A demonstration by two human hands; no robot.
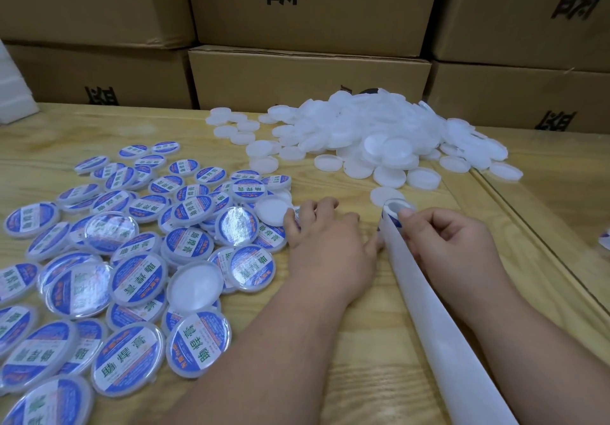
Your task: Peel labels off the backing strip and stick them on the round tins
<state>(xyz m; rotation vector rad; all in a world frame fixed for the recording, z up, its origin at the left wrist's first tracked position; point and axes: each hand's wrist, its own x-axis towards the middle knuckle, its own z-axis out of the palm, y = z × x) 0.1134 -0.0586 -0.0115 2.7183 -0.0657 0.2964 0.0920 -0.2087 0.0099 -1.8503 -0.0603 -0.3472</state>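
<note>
Dozens of tins labelled, a white heap waiting

Dozens of labelled tins [99, 259] with blue-and-white stickers lie overlapping across the left half of the wooden counter [346, 342] as I look down. Just right of that spread, my left hand [325, 236] rests palm down, its fingers curled over a tin [298, 218] with a blue label showing at its edge. Beside it, my right hand [452, 243] pinches the curled top end of the white backing strip [439, 332], thumb on a partly peeled label [396, 218]; the strip runs toward me between my forearms. Behind my hands, right of centre, a heap of plain white tins [379, 134] sits on the counter. Brown cartons [307, 71] are stacked along the back.
</note>
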